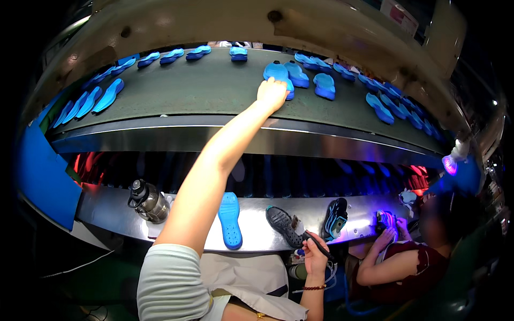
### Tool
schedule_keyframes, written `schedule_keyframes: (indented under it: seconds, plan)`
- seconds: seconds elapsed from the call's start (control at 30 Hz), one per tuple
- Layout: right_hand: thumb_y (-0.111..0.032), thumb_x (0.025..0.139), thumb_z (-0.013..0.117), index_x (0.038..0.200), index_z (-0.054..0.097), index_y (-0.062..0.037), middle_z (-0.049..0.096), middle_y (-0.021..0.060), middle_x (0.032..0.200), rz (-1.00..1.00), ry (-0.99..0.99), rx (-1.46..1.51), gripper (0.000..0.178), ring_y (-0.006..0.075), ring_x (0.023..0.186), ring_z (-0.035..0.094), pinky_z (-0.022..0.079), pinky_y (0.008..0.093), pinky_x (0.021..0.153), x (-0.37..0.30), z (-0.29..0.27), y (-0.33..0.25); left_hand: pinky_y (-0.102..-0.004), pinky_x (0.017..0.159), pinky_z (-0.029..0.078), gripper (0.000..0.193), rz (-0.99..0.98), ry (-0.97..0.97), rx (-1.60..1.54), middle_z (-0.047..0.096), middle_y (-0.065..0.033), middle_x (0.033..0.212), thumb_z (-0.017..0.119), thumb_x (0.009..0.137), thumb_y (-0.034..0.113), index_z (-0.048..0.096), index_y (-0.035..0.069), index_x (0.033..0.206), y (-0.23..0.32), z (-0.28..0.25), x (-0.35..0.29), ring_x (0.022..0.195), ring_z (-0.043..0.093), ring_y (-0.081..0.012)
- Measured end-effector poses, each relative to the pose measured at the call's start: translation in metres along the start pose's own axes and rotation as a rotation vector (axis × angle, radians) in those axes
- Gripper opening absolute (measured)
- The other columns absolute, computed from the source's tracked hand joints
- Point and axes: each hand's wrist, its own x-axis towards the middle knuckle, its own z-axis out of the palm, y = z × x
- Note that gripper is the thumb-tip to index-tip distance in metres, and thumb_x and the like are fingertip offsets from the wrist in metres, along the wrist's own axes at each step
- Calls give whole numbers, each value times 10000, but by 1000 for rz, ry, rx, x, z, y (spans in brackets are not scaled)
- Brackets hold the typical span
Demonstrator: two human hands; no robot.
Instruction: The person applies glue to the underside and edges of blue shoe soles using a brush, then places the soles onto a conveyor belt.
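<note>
Stretched far up onto the dark green conveyor belt, my left hand (273, 95) is closed over a blue shoe sole (276, 70); part of the sole is hidden under the fingers. Close to my body, my right hand (315, 255) grips a brush (317, 243) by its black handle. The brush's pale bristles rest on or just above a dark grey shoe sole (279, 218) on the metal ledge. Between my arms lies another blue sole (230, 219), lengthwise on the same ledge. A black shoe with turquoise trim (335, 218) stands right of the dark sole.
More blue soles (107, 96) sit along the belt (203, 85) on both sides. A dark bottle (148, 200) stands at the left of the metal ledge (257, 243). At right, another person's hands (386, 235) hold a shoe under purple light. A curved beige cover (214, 24) overhangs the belt.
</note>
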Motion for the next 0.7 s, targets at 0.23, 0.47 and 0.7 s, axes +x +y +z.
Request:
schedule_keyframes:
  seconds: [0.23, 0.47, 0.7]
  plan:
    - [16, 774, 567, 1014, 542, 53, 587, 164, 1016, -12, 2, 76, 244, 181, 861, 577, 462, 252, 768, 7, -3, -6, -364, 695, 412, 268, 26, 223, -447, 591, -86, 668, 615, 749, 308, 591, 68, 632, 11, -96, -65, 757, 539, -271]
    - [7, 786, 545, 1014, 547, 69, 582, 165, 1001, -22, 0, 126, 236, 208, 900, 567, 459, 290, 797, 17, 10, -5, -285, 815, 457, 419, -878, -22, -2077, 558, -105, 1016, 561, 783, 72, 401, -12, 1161, 22, -136, -188, 931, 551, -179]
    - [-10, 777, 545, 994, 551, 70, 585, 186, 995, -114, -135, 233, 231, 240, 920, 573, 457, 315, 839, -6, 23, -17, -421, 914, 415, 705, -972, -631, -2847, 509, -196, 1126, 600, 759, 359, 305, -6, 1285, 52, -148, -309, 1025, 530, -289]
